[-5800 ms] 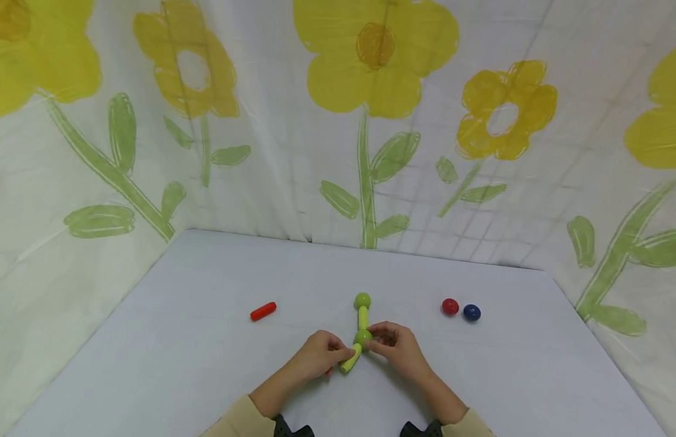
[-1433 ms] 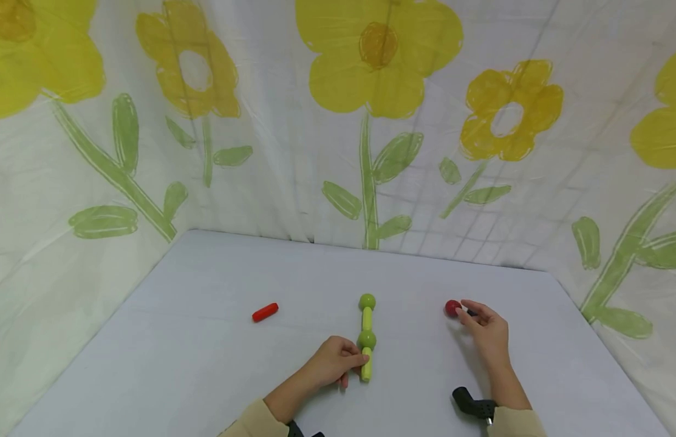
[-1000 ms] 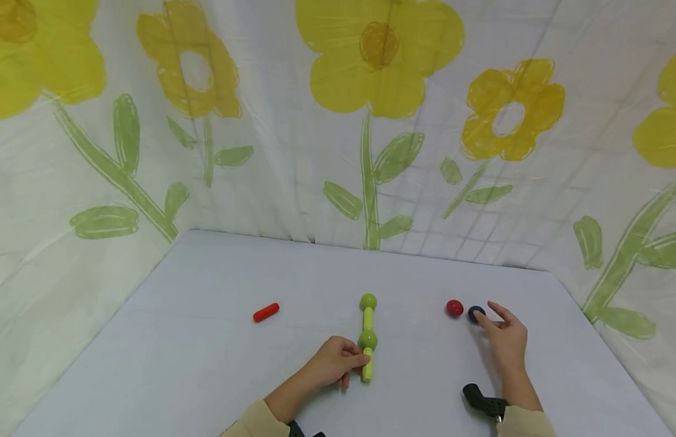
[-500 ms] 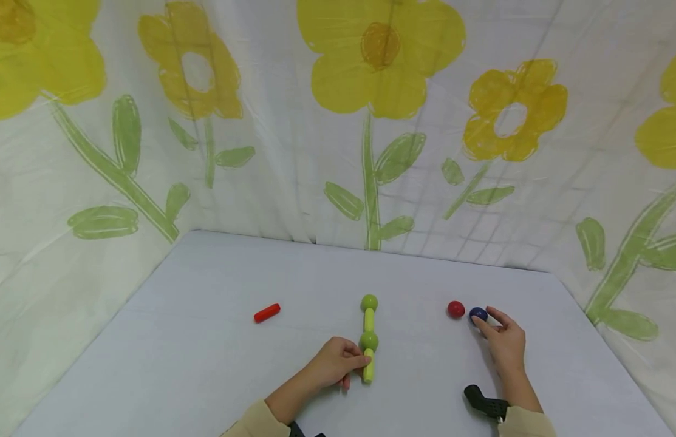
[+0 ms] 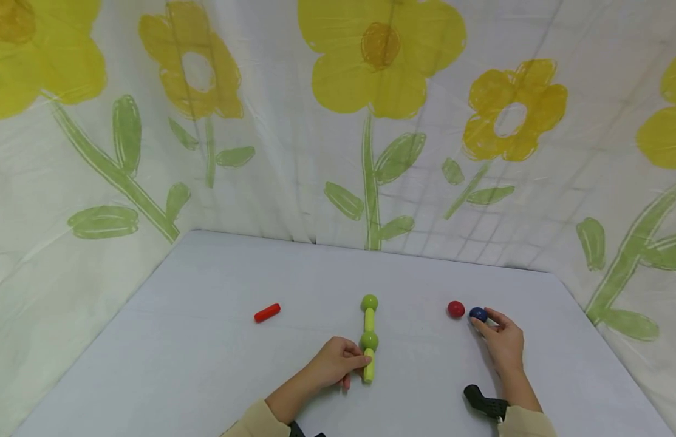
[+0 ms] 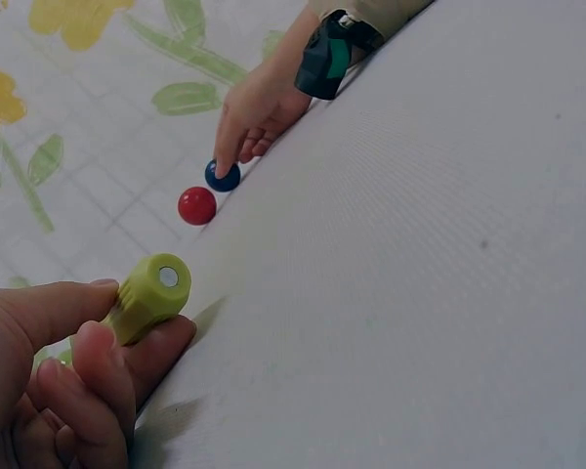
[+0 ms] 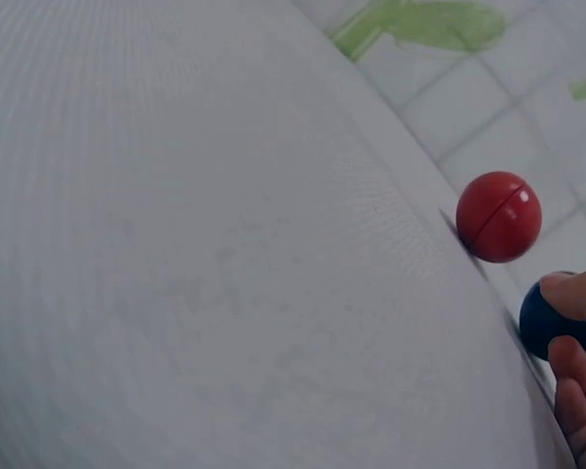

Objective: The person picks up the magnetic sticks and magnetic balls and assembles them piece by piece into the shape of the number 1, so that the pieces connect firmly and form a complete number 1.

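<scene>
My left hand [image 5: 333, 364] pinches the near yellow-green rod [image 5: 368, 373] between thumb and finger. This rod is the near end of a straight row: behind it come a green ball [image 5: 368, 341], a second yellow-green rod [image 5: 368, 320] and another green ball [image 5: 369, 302]. A silver disc shows in the held rod's end [image 6: 168, 277] in the left wrist view. Over on the right, my right hand [image 5: 507, 346] has thumb and finger on opposite sides of a blue ball [image 5: 478, 314]. A glossy red ball [image 7: 499, 217] with a seam sits just left of it.
A red rod [image 5: 267, 313] lies left of the row on the white table [image 5: 217, 279]. Behind the table's far edge hangs a white curtain [image 5: 283, 182] printed with yellow flowers. Both wrists carry black devices [image 5: 484, 402].
My right hand has left the green pieces for the balls at right, shifted from beside the red ball and taken hold of the blue one. The near rod has swung into line with the row.
</scene>
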Tool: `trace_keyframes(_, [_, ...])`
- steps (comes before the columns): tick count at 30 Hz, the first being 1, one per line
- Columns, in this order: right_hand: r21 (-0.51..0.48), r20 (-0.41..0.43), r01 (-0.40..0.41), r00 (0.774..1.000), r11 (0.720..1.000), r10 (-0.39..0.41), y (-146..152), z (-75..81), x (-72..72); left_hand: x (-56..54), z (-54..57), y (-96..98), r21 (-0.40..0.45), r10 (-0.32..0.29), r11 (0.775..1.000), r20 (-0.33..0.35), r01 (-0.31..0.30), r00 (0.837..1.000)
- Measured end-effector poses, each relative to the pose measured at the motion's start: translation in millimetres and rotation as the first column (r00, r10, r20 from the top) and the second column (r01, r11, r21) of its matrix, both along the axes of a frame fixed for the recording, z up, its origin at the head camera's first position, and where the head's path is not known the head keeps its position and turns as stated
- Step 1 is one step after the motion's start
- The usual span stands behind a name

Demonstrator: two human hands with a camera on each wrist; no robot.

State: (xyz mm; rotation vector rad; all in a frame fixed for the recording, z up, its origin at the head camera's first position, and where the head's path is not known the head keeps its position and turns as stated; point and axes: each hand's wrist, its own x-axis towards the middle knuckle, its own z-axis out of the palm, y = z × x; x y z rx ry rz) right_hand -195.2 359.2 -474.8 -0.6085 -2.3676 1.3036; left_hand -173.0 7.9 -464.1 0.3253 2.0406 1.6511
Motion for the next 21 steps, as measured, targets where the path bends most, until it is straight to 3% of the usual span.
trace_keyframes(21, [0.011,0.009,0.024,1.000,1.000,-0.024,-3.9,-0.5,4.5,-0.1,-2.4,0.6,0.001,0.007,1.000,0.012,-0.007,1.000])
